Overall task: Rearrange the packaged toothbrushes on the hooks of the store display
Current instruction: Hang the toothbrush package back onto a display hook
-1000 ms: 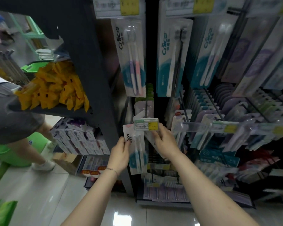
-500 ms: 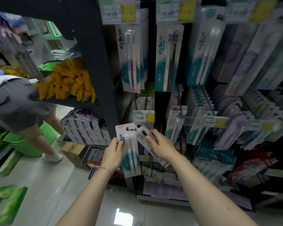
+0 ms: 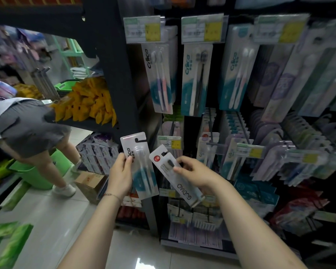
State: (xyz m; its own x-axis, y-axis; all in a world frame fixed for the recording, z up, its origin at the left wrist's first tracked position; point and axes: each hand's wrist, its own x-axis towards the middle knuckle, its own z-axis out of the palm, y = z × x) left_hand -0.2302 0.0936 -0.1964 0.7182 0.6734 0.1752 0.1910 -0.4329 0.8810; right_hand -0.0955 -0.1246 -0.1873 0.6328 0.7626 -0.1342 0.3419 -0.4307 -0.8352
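My left hand [image 3: 120, 174] grips a white and teal Crico toothbrush pack [image 3: 142, 167], held upright in front of the display's dark left post. My right hand [image 3: 194, 174] holds a white Guodiao toothbrush pack [image 3: 179, 182], tilted with its hang hole up and to the left. Both packs are off the hooks and almost touch. Just behind them a hook with a green and yellow price tag [image 3: 169, 142] sticks out with pale packs on it. Larger Crico packs [image 3: 196, 78] hang on the upper row.
Rows of hooks full of toothbrush packs [image 3: 279, 160] stretch to the right. A dark shelf post [image 3: 116, 78] stands at left, with yellow packets [image 3: 89, 101] beside it. A person in grey shorts [image 3: 30, 125] bends over a green basket [image 3: 34, 173]. A cardboard box [image 3: 89, 180] sits on the floor.
Both hands have pulled down and away from the tagged hook, each bringing a pack with it. The right hand's pack is now tilted and fully visible.
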